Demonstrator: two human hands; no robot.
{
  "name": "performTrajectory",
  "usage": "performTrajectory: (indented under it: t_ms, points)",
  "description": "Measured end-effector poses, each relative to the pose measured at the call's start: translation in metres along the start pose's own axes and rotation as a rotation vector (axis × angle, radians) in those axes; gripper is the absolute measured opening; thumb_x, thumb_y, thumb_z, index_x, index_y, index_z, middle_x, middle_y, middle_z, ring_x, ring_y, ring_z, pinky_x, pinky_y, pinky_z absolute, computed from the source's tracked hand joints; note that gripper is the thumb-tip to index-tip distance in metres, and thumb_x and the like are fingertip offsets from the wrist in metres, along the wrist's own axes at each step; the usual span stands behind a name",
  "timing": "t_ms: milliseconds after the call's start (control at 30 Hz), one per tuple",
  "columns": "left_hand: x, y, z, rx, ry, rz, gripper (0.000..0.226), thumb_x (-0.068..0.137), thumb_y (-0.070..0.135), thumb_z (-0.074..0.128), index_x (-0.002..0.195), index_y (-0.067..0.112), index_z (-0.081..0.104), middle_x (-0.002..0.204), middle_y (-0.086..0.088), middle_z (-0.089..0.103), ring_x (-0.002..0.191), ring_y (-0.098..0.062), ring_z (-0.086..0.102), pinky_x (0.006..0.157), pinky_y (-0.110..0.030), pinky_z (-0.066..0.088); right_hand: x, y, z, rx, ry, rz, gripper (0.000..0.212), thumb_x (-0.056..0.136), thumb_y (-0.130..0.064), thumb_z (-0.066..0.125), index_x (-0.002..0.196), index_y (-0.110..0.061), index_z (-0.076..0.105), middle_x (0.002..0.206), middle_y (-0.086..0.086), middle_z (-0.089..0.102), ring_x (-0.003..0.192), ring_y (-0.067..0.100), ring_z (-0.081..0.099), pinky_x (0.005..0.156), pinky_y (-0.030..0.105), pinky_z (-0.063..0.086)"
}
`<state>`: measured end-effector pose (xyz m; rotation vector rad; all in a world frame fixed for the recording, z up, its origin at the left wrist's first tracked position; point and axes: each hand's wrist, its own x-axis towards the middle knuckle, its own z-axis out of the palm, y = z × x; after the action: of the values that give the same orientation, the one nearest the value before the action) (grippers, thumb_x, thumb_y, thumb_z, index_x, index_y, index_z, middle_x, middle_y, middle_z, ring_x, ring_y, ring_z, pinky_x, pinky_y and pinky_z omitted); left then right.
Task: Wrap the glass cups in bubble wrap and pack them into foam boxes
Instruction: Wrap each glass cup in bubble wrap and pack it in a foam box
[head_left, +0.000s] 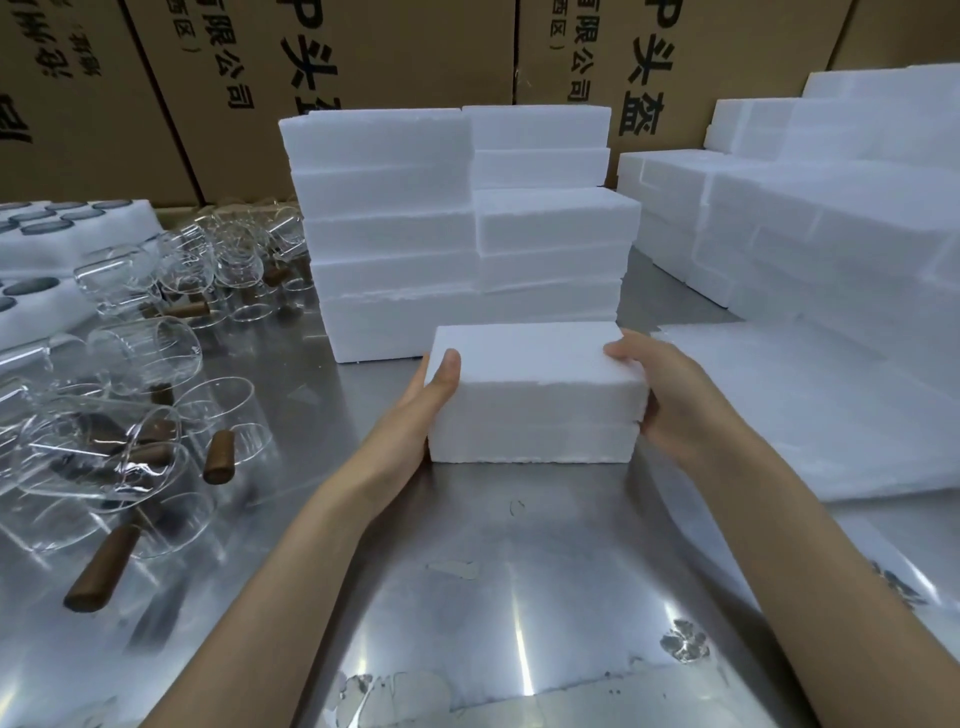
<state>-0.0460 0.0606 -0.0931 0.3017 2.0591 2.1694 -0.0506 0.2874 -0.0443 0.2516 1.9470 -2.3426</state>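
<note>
A closed white foam box (535, 395) stands on the shiny metal table (493, 597) in front of me. My left hand (428, 410) grips its left end, thumb lying over the top edge. My right hand (660, 395) grips its right end, fingers curled onto the top corner. Several clear glass cups (140, 358) with brown wooden handles lie tipped over on the table at the left. A stack of white bubble wrap sheets (810, 410) lies flat at the right.
A stack of closed foam boxes (462, 234) rises just behind the held box. More foam boxes (810, 218) are piled at the back right. White foam trays (57, 244) with round holes sit far left. Cardboard cartons (363, 57) wall the back.
</note>
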Motion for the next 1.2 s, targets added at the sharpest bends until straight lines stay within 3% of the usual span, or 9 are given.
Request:
performTrajectory:
  t_ms: [233,367,467,667,767,900,967,1067,1200]
  points:
    - [-0.002,-0.001,0.007,-0.055,0.062,0.013,0.079,0.07,0.081,0.058,0.139,0.046,0.042,0.141,0.02,0.05,0.133,-0.01,0.044,0.116,-0.043,0.024,0.005,0.002,0.002,0.016,0.048,0.02,0.013,0.09,-0.012,0.052,0.084,-0.013,0.063,0.077,0.001,0.065,0.067,0.017,0.061,0.062,0.028,0.047]
    - [-0.005,0.004,0.014,-0.16,0.045,-0.012,0.068,0.075,0.068,0.063,0.133,0.034,0.053,0.131,0.013,0.06,0.124,-0.01,0.055,0.114,-0.041,0.03,0.003,0.002,0.002,0.014,0.029,0.071,0.012,0.09,-0.016,0.052,0.097,-0.011,0.061,0.087,0.003,0.064,0.074,0.02,0.06,0.068,0.031,0.047]
    - [-0.007,0.007,0.02,-0.197,0.077,-0.015,0.073,0.074,0.066,0.065,0.137,0.033,0.049,0.135,0.017,0.057,0.13,-0.008,0.048,0.117,-0.04,0.025,0.0,-0.004,-0.005,0.002,0.009,0.059,0.018,0.088,-0.018,0.054,0.104,-0.012,0.062,0.094,0.004,0.065,0.081,0.022,0.059,0.069,0.031,0.045]
    - [-0.004,0.028,0.055,-0.188,0.078,0.079,0.083,0.065,0.073,0.064,0.14,0.042,0.043,0.134,0.034,0.049,0.131,0.01,0.037,0.119,-0.034,0.017,-0.006,-0.047,-0.051,-0.095,-0.094,-0.007,0.023,0.08,-0.036,0.062,0.101,-0.026,0.064,0.087,0.0,0.061,0.074,0.021,0.058,0.066,0.03,0.046]
    - [0.006,0.047,0.083,-0.136,0.054,0.116,0.068,0.065,0.073,0.06,0.126,0.045,0.052,0.128,0.032,0.055,0.122,0.011,0.047,0.116,-0.034,0.024,-0.005,-0.07,-0.073,-0.099,-0.018,-0.042,0.022,0.08,-0.035,0.062,0.1,-0.025,0.061,0.079,0.0,0.059,0.07,0.019,0.056,0.059,0.027,0.047]
    - [0.028,0.062,0.118,-0.084,-0.003,0.113,0.108,0.059,0.079,0.057,0.148,0.024,0.032,0.153,0.013,0.034,0.14,-0.003,0.03,0.119,-0.034,0.018,0.003,-0.096,-0.107,-0.065,0.06,-0.025,0.019,0.079,-0.035,0.061,0.096,-0.025,0.061,0.073,0.0,0.061,0.068,0.019,0.061,0.064,0.032,0.052]
    - [0.035,0.06,0.135,-0.017,-0.037,0.097,0.11,0.068,0.079,0.059,0.154,0.024,0.016,0.157,0.015,0.023,0.135,0.007,0.023,0.112,-0.021,0.016,0.009,-0.105,-0.126,-0.045,0.113,-0.009,0.016,0.078,-0.036,0.061,0.091,-0.026,0.061,0.071,0.0,0.06,0.064,0.019,0.062,0.065,0.032,0.052]
    - [0.041,0.042,0.16,0.218,-0.045,0.133,0.07,0.085,0.051,0.063,0.144,0.032,0.029,0.146,0.02,0.033,0.124,0.019,0.031,0.101,-0.007,0.026,0.02,-0.113,-0.151,0.003,0.176,0.024,0.012,0.077,-0.038,0.059,0.078,-0.026,0.055,0.064,-0.002,0.056,0.054,0.017,0.061,0.06,0.027,0.05]
    - [0.039,0.008,0.192,0.722,-0.198,0.221,0.079,0.086,0.056,0.06,0.15,0.025,0.026,0.158,0.012,0.005,0.146,-0.008,0.007,0.118,-0.028,0.009,0.042,-0.113,-0.165,0.003,0.215,0.065,0.015,0.077,-0.037,0.058,0.085,-0.025,0.053,0.073,0.0,0.055,0.068,0.021,0.06,0.071,0.033,0.049]
